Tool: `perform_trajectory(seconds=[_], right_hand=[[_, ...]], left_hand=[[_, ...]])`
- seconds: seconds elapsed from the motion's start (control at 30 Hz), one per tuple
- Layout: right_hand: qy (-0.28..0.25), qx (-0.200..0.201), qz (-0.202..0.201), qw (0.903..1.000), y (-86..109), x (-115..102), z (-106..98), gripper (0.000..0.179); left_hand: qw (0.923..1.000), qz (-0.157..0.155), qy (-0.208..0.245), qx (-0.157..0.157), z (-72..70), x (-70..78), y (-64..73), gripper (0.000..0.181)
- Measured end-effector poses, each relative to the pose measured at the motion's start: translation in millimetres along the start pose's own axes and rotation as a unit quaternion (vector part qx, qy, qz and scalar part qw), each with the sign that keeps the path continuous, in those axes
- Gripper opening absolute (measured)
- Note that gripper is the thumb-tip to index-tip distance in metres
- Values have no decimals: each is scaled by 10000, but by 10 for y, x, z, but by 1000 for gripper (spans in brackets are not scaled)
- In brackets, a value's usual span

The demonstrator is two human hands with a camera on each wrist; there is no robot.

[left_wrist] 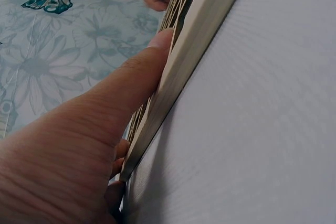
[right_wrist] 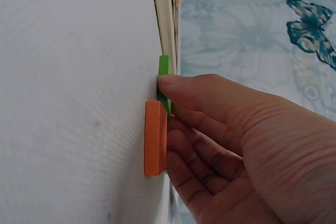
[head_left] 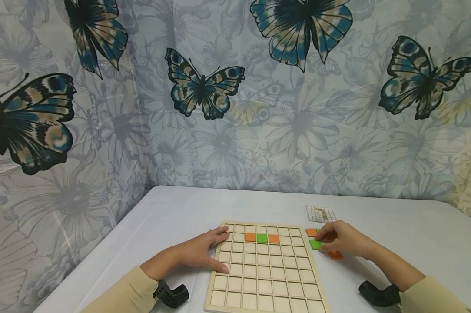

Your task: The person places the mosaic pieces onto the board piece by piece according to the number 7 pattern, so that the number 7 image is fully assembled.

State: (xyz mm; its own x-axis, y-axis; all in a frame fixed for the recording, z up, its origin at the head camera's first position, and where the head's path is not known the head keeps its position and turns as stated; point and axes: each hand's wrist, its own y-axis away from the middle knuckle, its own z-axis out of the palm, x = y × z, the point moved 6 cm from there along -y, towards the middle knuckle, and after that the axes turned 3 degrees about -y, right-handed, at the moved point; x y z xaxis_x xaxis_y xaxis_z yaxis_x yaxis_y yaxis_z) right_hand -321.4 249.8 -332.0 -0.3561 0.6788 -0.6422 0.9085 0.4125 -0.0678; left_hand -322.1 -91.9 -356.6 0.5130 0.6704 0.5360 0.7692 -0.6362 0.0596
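Observation:
My left hand (head_left: 198,250) rests spread on the left side of a wooden grid board (head_left: 264,271), the thumb (left_wrist: 157,43) lying on its frame. In the board's second row from the back sit a green tile (head_left: 262,238) and two orange tiles, one orange (head_left: 250,237) on each side of it. Just right of the board, my right hand (head_left: 346,240) pinches another green tile (right_wrist: 164,66) between thumb and curled fingers. An orange tile (right_wrist: 153,137) lies beneath those fingers, and a further orange tile (head_left: 311,232) lies by the board's edge.
A small card (head_left: 320,213) printed with a coloured grid lies behind the loose tiles. White cloth covers the table (head_left: 427,243), and a butterfly-patterned curtain (head_left: 298,152) hangs behind it. Black wrist devices (head_left: 378,294) are worn on both forearms.

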Motion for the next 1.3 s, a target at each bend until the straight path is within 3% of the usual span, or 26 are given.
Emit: perform_trajectory(seconds=[0.13, 0.43, 0.87, 1.3], right_hand=[[-24, -49, -130, 9999, 2, -6, 0, 27], [-11, 1, -8, 10000, 5, -9, -11, 27], [-268, 43, 283, 9992, 8, -214, -60, 27], [-579, -135, 305, 9978, -51, -423, 4, 33]], left_hand=[[10000, 21, -16, -4, 0, 3, 0, 92], [10000, 53, 6, -35, 4, 7, -5, 92], [10000, -48, 5, -21, -2, 6, 11, 92], [10000, -35, 44, -10, -1, 2, 11, 92]])
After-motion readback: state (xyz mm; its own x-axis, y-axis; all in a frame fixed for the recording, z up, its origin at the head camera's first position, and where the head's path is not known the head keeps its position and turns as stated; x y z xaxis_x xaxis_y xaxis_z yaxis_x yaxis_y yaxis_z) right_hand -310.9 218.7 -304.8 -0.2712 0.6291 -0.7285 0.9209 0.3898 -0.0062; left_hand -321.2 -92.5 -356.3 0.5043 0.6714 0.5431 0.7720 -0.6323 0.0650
